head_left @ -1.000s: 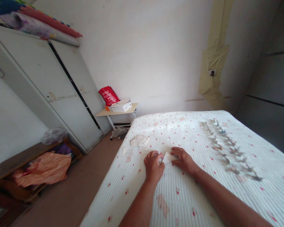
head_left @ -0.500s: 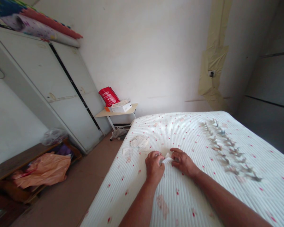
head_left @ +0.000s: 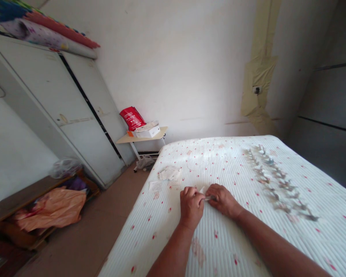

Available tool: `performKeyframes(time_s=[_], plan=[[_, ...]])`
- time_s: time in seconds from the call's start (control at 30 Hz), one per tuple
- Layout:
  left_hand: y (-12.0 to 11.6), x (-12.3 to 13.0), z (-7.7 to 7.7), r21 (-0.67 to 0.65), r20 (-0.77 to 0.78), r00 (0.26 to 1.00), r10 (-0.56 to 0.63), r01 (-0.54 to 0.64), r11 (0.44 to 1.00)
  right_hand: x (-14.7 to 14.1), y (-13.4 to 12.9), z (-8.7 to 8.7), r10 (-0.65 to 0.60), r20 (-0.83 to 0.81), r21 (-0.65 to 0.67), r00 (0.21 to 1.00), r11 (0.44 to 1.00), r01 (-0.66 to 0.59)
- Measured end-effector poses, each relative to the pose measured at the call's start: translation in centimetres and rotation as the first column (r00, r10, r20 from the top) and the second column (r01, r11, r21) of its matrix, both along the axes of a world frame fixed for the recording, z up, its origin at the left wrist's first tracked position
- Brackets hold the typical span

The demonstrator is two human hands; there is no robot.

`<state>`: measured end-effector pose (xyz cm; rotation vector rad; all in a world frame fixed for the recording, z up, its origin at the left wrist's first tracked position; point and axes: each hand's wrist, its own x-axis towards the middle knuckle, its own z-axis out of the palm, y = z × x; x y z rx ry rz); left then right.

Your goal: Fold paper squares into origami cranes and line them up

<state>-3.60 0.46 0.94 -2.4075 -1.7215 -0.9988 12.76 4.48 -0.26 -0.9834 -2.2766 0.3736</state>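
Observation:
A small piece of folded paper (head_left: 202, 190) shows between my two hands, low over the patterned bed cover (head_left: 216, 246). My left hand (head_left: 191, 204) pinches its left side, with the fingers curled. My right hand (head_left: 222, 199) grips the right side, fingers bent around it. Much of the paper is hidden by the fingers. Loose printed paper sheets (head_left: 169, 173) lie on the bed beyond my left hand. Several small folded paper figures (head_left: 281, 184) stand in rows on the right side of the bed.
Behind the bed's far left corner, a small table (head_left: 127, 139) holds a red bag (head_left: 132, 117) and a white box (head_left: 150, 132). Grey cabinets (head_left: 46, 88) and a low wooden bench (head_left: 20, 196) with bags are at the left.
My hands have come closer together, and the left one has moved slightly right. Less of the paper shows between them, and my right fingers have curled in more.

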Motion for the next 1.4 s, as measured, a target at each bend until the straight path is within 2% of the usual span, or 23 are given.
performKeyframes(time_s=[0.2, 0.43, 0.7, 1.0, 1.3, 1.4], plan=[[0.4, -0.8, -0.3, -0.046, 0.016, 0.999, 0.041, -0.040, 0.998, 0.2, 0.3, -0.5, -0.011, -0.025, 0.010, 1.000, 1.000, 0.012], [0.7, -1.2, -0.4, -0.155, 0.002, 0.997, 0.082, -0.081, 0.985, 0.2, 0.1, -0.2, -0.002, 0.015, 0.043, 1.000, 0.999, 0.001], [0.8, -1.7, -0.4, -0.129, 0.014, 0.997, 0.071, -0.069, 0.989, 0.3, 0.1, -0.1, 0.018, 0.044, 0.057, 0.999, 0.998, -0.020], [-0.5, -0.7, 0.6, -0.055, -0.027, 0.999, -0.027, 0.025, 0.998, 0.8, 0.4, -0.3, 0.028, 0.053, 0.013, 0.998, 1.000, -0.029], [0.0, -0.7, 0.1, -0.085, -0.108, 0.994, 0.029, -0.038, 0.996, 1.1, 0.1, 1.0, -0.022, 0.179, 0.057, 0.984, 0.998, 0.012], [0.1, -0.8, 0.0, -0.100, -0.104, 0.994, 0.033, -0.043, 0.994, 1.2, -0.1, 1.5, -0.074, 0.155, 0.116, 0.985, 0.992, 0.056]])
